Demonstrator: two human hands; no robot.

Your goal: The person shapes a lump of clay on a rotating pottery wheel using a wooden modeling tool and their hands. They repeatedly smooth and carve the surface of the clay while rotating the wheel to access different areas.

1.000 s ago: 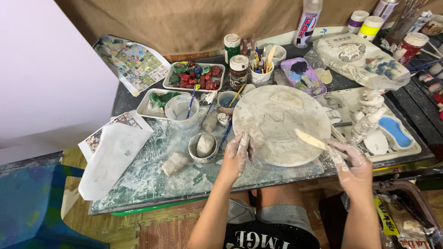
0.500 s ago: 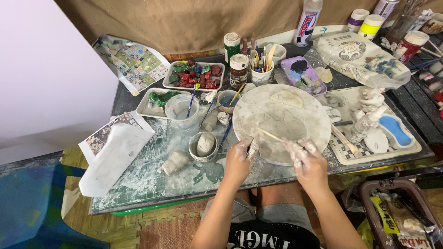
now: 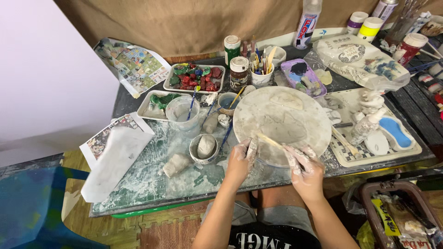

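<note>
1. The left hand (image 3: 241, 159), clay-smeared, rests with fingers loosely curled on the near rim of the round board (image 3: 282, 123).
2. The right hand (image 3: 304, 167) pinches a thin wooden stick (image 3: 270, 140), tip angled over the board.
3. A flat clay slab (image 3: 287, 99) lies at the board's far side (barely shaped), so most forming looks undone.
4. A small bowl (image 3: 203, 148) sits just left.

Round clay-smeared board (image 3: 282, 123): centre of the table, landmark for all below.
Left hand (image 3: 240, 160): at its near-left rim, clay-coated fingers resting on the edge.
Right hand (image 3: 304, 169): at its near rim, gripping a thin wooden stick (image 3: 269, 139) that lies across the board's near part.
Small bowl (image 3: 203, 149) holding a clay lump: just left.
Tray of red and green pieces (image 3: 194, 77): far left.
Patterned tray (image 3: 374, 133): right.
</note>
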